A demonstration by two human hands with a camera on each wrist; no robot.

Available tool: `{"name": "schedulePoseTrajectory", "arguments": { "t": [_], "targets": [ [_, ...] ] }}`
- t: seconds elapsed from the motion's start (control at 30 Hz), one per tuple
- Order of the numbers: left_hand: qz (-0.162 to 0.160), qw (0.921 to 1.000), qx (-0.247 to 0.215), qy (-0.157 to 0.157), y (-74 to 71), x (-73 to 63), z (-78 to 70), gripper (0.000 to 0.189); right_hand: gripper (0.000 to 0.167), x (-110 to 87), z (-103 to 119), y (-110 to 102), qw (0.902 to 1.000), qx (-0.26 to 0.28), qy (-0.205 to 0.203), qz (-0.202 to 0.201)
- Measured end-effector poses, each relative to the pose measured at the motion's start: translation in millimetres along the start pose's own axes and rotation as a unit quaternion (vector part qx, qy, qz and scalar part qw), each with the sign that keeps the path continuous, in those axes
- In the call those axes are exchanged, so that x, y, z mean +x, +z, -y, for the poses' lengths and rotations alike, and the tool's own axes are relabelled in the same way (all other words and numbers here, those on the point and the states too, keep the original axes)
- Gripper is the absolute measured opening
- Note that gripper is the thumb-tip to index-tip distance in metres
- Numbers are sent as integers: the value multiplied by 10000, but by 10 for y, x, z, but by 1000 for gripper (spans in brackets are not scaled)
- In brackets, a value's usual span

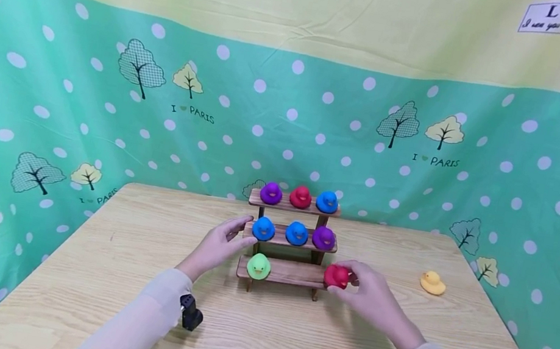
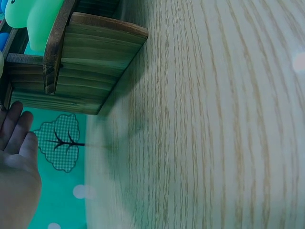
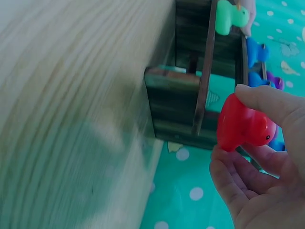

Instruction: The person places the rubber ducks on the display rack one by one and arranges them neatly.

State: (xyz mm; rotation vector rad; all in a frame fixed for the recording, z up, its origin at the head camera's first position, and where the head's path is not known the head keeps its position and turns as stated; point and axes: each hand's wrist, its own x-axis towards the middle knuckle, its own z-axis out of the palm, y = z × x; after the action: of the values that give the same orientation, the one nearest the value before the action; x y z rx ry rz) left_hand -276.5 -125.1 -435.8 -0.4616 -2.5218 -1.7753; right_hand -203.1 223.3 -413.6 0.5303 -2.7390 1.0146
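My right hand (image 1: 368, 291) pinches a red rubber duck (image 1: 337, 277) between thumb and fingers at the right end of the bottom step of a three-tier wooden stand (image 1: 291, 272). The right wrist view shows that red duck (image 3: 243, 124) side-on; whether it bears on the step I cannot tell. My left hand (image 1: 220, 245) is at the stand's left side, fingers extended, near a blue duck (image 1: 263, 229) on the middle step; contact is unclear. A green duck (image 1: 258, 266) sits at the bottom step's left end. In the left wrist view, the left hand (image 2: 19, 167) appears with nothing in its grasp.
On the top step stand a purple duck (image 1: 271, 193), a red duck and a blue duck (image 1: 327, 201). The middle step also bears another blue duck (image 1: 296, 233) and a purple duck (image 1: 323, 238). A yellow duck (image 1: 432, 282) lies on the table (image 1: 134, 249) at right. A patterned curtain (image 1: 293, 96) surrounds it.
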Motion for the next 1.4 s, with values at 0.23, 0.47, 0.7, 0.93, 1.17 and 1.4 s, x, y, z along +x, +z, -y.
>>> {"name": "schedulePoseTrajectory", "arguments": {
  "t": [0.23, 0.47, 0.7, 0.93, 1.17, 1.4],
  "targets": [
    [7, 10000, -45, -12, -8, -1, -5, 68, 43, 68, 167, 165, 9998, 152, -143, -10],
    [9, 10000, -26, -31, -6, -2, -10, 68, 44, 151, 315, 320, 9994, 192, -297, -44],
    [0, 10000, -4, 12, -4, 6, 4, 68, 43, 197, 368, 421, 9989, 224, -352, -199],
    [15, 10000, 13, 68, -6, 7, 24, 68, 42, 242, 389, 526, 9993, 290, -122, -206],
    [13, 10000, 28, 67, -2, 6, 29, 68, 43, 290, 385, 608, 9994, 215, -8, -270],
    [14, 10000, 33, 31, -7, 9, 24, 68, 46, 313, 388, 651, 9995, 35, -80, -302]
  ]
}}
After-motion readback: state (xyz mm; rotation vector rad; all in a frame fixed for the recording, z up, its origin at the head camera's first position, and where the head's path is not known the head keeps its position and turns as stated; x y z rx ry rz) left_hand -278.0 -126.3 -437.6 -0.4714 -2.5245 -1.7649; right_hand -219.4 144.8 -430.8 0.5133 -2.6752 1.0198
